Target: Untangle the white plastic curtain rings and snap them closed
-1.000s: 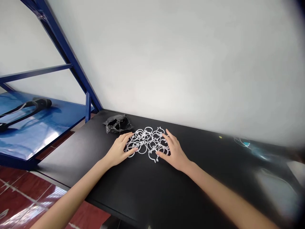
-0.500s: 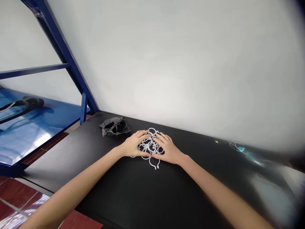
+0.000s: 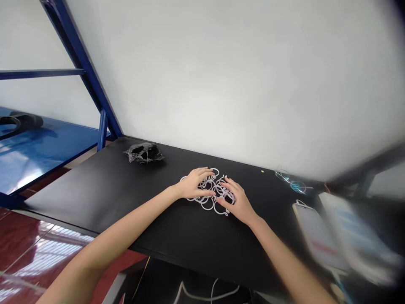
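Note:
A loose pile of white plastic rings [image 3: 207, 203], each with a small clasp-like end, lies on the black table [image 3: 177, 236]. My left hand [image 3: 198, 184] rests over the pile's left side, thumb and fingers apart. On the right side, my right hand [image 3: 237, 201] touches the rings with its fingers spread. Several rings show between the two hands, and others are partly hidden beneath them. Neither hand is closed around a ring.
A crumpled black plastic bag [image 3: 144, 153] sits toward the back left. Glasses [image 3: 297, 185], a phone [image 3: 318, 232] and a blurred white object [image 3: 354, 236] lie at the right. A blue metal frame [image 3: 85, 67] stands left. White cables [image 3: 209, 297] show below the front edge.
The view has shifted, bringing the phone and the front edge into sight. My hands have moved slightly apart, and the rings between them look more spread out.

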`<state>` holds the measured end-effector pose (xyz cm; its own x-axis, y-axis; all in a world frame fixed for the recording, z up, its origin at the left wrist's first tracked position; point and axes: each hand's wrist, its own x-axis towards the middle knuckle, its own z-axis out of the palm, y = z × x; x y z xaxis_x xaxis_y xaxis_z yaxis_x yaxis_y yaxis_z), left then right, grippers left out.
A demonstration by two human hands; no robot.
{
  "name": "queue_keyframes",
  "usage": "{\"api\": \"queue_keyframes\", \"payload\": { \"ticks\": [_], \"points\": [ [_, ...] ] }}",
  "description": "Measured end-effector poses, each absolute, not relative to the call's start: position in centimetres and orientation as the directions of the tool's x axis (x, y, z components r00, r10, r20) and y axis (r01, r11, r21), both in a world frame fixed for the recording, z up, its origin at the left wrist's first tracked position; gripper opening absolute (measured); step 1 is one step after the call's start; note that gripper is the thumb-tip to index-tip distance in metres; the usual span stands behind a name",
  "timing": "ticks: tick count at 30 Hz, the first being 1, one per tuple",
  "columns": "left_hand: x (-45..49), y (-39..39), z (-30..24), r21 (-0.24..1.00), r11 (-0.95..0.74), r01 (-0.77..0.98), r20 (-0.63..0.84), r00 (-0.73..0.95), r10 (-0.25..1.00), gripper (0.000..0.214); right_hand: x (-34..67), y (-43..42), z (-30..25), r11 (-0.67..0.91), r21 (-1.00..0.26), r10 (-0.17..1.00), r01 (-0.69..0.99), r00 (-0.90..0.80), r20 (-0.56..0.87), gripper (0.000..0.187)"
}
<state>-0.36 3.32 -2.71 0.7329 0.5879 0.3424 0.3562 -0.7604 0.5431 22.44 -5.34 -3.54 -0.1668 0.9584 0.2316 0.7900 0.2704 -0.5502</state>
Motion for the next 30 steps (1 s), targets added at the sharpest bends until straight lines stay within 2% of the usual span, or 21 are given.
{"api": "queue_keyframes", "payload": {
  "ticks": [3,9,13,19,22,26,30],
  "points": [
    [-0.5,2.9,-2.6,0.551,-0.753,0.36,0.416,0.664,0.622,0.049,21.8,-5.6,-3.6,0.239,-0.584,0.953,0.776,-0.072,0.295,0.039],
    [-0.6,1.9,-2.3,0.399,-0.842,0.363,0.492,0.69,0.531,0.027,20.7,-4.8,-3.8,0.32,-0.607,0.899,0.727,-0.03,0.437,0.017],
    [0.4,0.7,-2.5,0.336,-0.869,0.364,0.455,0.745,0.488,0.02,20.6,-5.1,-3.7,0.339,-0.601,0.886,0.724,-0.031,0.462,0.013],
    [1.6,-0.5,-3.1,0.411,-0.797,0.442,0.45,0.662,0.599,0.018,20.7,-5.6,-3.8,0.338,-0.575,0.876,0.745,-0.027,0.481,0.015],
    [1.7,-0.7,-2.9,0.385,-0.805,0.451,0.504,0.629,0.593,0.014,20.7,-5.6,-3.9,0.355,-0.573,0.876,0.738,-0.048,0.48,0.014],
    [1.7,-0.6,-2.9,0.32,-0.886,0.336,0.542,0.702,0.462,0.019,20.6,-5.7,-4.1,0.354,-0.584,0.883,0.73,-0.055,0.466,0.014],
    [1.8,-0.6,-2.7,0.41,-0.894,0.182,0.607,0.677,0.416,0.017,20.7,-5.7,-4.1,0.344,-0.59,0.886,0.73,-0.043,0.462,0.015]
  ]
}}
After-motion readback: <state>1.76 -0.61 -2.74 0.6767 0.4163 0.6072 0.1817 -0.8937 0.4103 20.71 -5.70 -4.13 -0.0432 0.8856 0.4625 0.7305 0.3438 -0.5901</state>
